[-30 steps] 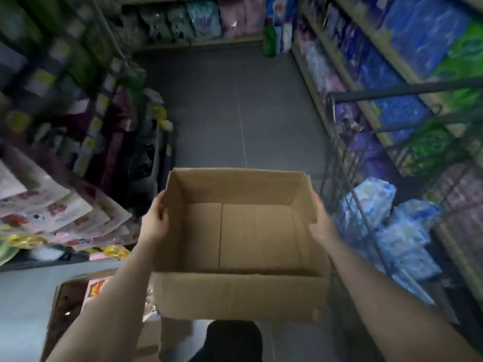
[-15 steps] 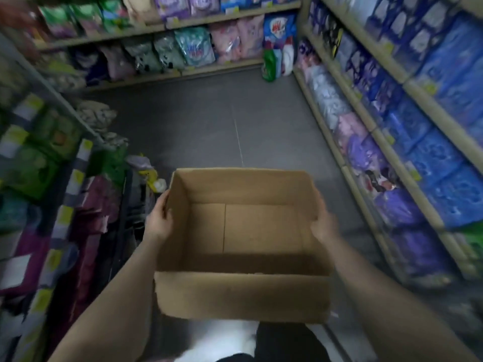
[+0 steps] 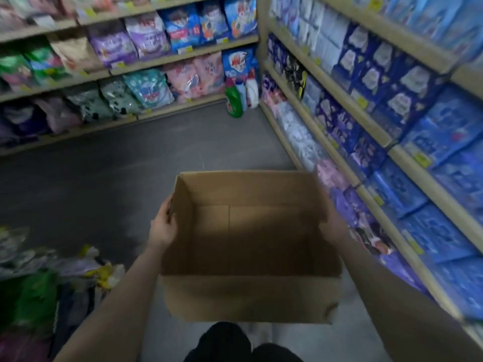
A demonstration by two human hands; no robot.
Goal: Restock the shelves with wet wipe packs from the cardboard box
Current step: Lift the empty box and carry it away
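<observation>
I carry an open brown cardboard box [image 3: 248, 296] in front of me, above the floor. Its inside is bare; no packs show in it. My left hand [image 3: 163, 224] grips the box's left wall, fingers curled over the rim. My right hand [image 3: 333, 223] holds the right wall, mostly hidden behind the box edge. Blue and purple wet wipe packs [image 3: 418, 231] fill the shelves [image 3: 376, 212] on the right.
A grey floor [image 3: 104, 178] stretches ahead. Shelves along the back wall [image 3: 167, 58] hold bags of detergent. A green bottle [image 3: 234, 101] and a white bottle [image 3: 252, 91] stand on the floor in the corner. Blurred goods [image 3: 39, 283] crowd the lower left.
The view has swung right and upward along the aisle. The trolley and the second box at lower left have left the view. Both hands keep the same hold on the box.
</observation>
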